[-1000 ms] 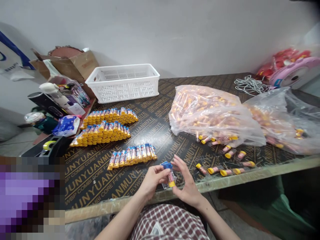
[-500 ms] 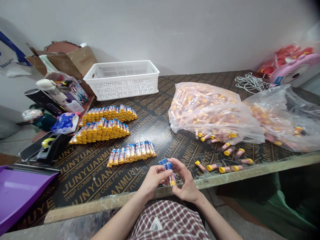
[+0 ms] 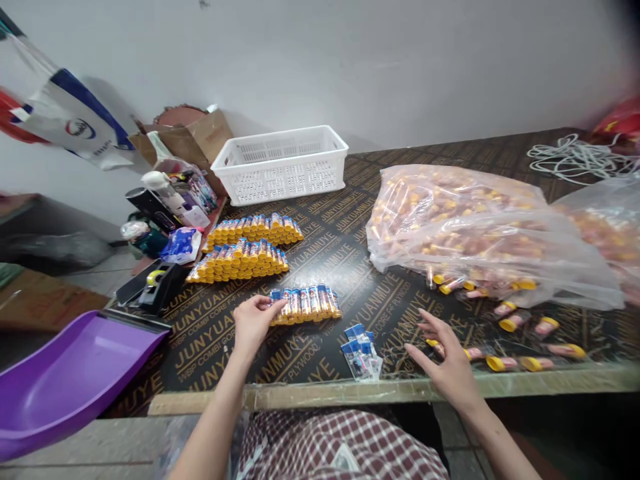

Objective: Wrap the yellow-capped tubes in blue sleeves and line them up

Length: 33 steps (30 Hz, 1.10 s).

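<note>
My left hand (image 3: 254,321) is at the left end of a short row of small tubes (image 3: 313,303) with yellow caps and blue-topped printed wraps. Its thumb and fingers pinch one wrapped tube (image 3: 275,294) there. My right hand (image 3: 445,357) hovers over the table with fingers spread and nothing in them. Close to its fingertips lies an unwrapped yellow-capped tube (image 3: 436,347). Between the hands, near the table's front edge, is a small pile of clear wrap sleeves (image 3: 362,353) with blue ends.
Stacked wrapped tubes (image 3: 237,263) lie at the left, before a white basket (image 3: 285,175). A large plastic bag (image 3: 465,217) of tubes spills loose ones (image 3: 503,363) at the right. A tape dispenser (image 3: 157,283) and purple dustpan (image 3: 75,373) are on the left.
My hands have parted. The left has carried the wrapped tube to the row; the right has moved rightward and opened. The view has swung left, and the sleeve pile now shows.
</note>
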Each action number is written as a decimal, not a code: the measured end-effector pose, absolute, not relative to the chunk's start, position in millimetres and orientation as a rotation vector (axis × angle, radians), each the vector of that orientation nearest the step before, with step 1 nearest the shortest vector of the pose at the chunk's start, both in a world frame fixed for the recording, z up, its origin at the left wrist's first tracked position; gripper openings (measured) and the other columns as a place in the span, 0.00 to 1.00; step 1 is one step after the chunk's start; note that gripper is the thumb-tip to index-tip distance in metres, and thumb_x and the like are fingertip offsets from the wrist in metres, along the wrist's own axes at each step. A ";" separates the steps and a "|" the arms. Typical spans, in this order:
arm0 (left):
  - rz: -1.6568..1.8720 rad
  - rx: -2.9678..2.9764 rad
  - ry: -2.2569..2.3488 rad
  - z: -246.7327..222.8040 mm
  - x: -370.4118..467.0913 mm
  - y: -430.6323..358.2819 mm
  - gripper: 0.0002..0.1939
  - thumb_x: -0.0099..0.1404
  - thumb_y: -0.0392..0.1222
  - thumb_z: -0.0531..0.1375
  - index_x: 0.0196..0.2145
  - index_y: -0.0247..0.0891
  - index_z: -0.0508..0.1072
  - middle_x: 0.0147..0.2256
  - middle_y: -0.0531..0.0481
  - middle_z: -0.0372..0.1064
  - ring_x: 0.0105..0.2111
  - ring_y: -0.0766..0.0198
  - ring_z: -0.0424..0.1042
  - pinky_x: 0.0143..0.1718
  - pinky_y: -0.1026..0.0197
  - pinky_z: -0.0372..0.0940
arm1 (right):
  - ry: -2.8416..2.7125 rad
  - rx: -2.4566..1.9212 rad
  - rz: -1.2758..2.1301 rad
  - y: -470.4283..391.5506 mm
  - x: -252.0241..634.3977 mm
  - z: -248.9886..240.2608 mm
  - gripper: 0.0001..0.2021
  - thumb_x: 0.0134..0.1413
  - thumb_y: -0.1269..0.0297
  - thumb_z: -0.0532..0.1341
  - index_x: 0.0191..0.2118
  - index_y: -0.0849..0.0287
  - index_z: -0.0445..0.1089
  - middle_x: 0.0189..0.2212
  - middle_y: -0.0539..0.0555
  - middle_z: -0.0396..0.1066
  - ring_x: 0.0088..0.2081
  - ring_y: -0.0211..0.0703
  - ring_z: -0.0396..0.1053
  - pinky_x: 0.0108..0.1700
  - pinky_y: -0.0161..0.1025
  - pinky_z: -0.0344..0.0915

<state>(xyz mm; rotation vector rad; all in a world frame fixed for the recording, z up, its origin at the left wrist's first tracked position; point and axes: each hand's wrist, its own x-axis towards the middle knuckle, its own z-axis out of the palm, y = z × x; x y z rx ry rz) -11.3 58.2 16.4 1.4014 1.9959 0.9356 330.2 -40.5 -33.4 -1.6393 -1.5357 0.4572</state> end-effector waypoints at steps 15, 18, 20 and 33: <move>0.616 1.880 1.385 -33.6 90.1 10.8 0.06 0.50 0.44 0.64 0.24 0.40 0.73 0.25 0.50 0.70 0.26 0.60 0.67 0.28 0.62 0.54 | -1.899 -2.119 0.122 -39.1 377.7 -63.8 0.20 0.51 0.66 0.56 0.51 0.60 0.65 0.31 0.56 0.69 0.35 0.51 0.67 0.37 0.46 0.65; 0.602 1.863 1.381 -47.6 99.4 6.3 0.03 0.52 0.39 0.62 0.23 0.40 0.71 0.24 0.50 0.69 0.25 0.61 0.66 0.28 0.62 0.53 | -1.823 -2.063 0.221 -40.0 369.6 -55.3 0.20 0.53 0.66 0.54 0.53 0.59 0.62 0.33 0.55 0.67 0.35 0.48 0.67 0.38 0.44 0.65; 0.579 1.858 1.392 -49.9 98.5 7.6 0.04 0.54 0.38 0.60 0.22 0.39 0.71 0.24 0.51 0.69 0.26 0.61 0.66 0.28 0.62 0.53 | -1.736 -1.996 0.275 -40.6 363.8 -47.1 0.21 0.54 0.66 0.53 0.55 0.59 0.60 0.36 0.56 0.66 0.36 0.47 0.67 0.39 0.43 0.65; 0.777 1.793 1.365 -40.8 96.8 2.7 0.05 0.56 0.38 0.60 0.24 0.38 0.67 0.28 0.51 0.68 0.30 0.63 0.68 0.32 0.63 0.58 | -1.475 -1.580 0.534 -47.8 321.4 -16.7 0.09 0.55 0.64 0.57 0.40 0.56 0.72 0.40 0.57 0.69 0.40 0.45 0.69 0.35 0.39 0.69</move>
